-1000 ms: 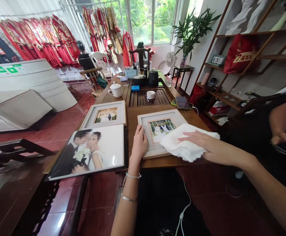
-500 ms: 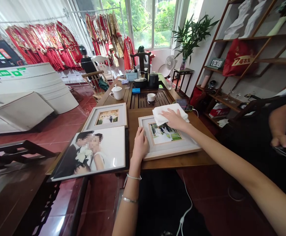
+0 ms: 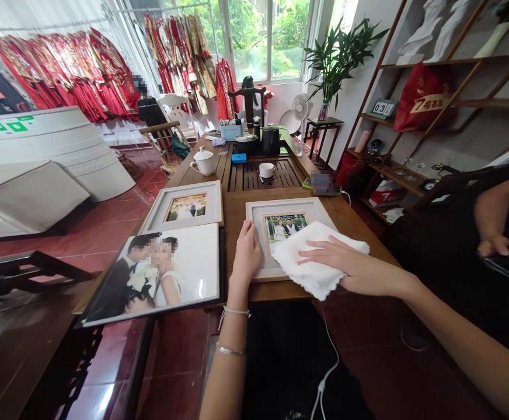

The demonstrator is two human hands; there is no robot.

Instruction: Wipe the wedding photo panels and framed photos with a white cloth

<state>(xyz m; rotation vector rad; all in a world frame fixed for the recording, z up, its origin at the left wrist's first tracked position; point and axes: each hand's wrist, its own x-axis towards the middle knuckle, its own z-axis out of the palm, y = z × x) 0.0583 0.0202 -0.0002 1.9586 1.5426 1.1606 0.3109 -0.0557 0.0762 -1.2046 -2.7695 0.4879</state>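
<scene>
- My left grip [image 3: 246,256], bare hand: closed over the left edge of the squarish pale-wood photo frame with a light grey mat [image 3: 277,226], which lies flat on the brown wooden counter [image 3: 233,205], close to the near edge.
- My right grip [image 3: 340,265]: fingers spread, palm down on the white scallop-edged fluffy cloth [image 3: 309,281]. Not clenched; can't tell from here whether the thumb hooks under.
- Cloth covers the frame's near right part, including some of the picture; one corner dangles over its near edge.
- Risk, my judgement: push too hard toward the body and the frame could slide off the counter, especially if the left hold slackens.
- Risk: loose cloth corner could snag on the frame's corner and twist it.
- Risk: pressing unevenly might tip or flex the front panel; material unclear.
- Left side: large glossy photo panel with a dark edge [image 3: 195,262] seems to jut past the counter's near edge. A left elbow bump could knock it down.
- Beyond the frame: dark phone with a green edge [image 3: 324,184], cabled. A long right reach might shove it.
</scene>
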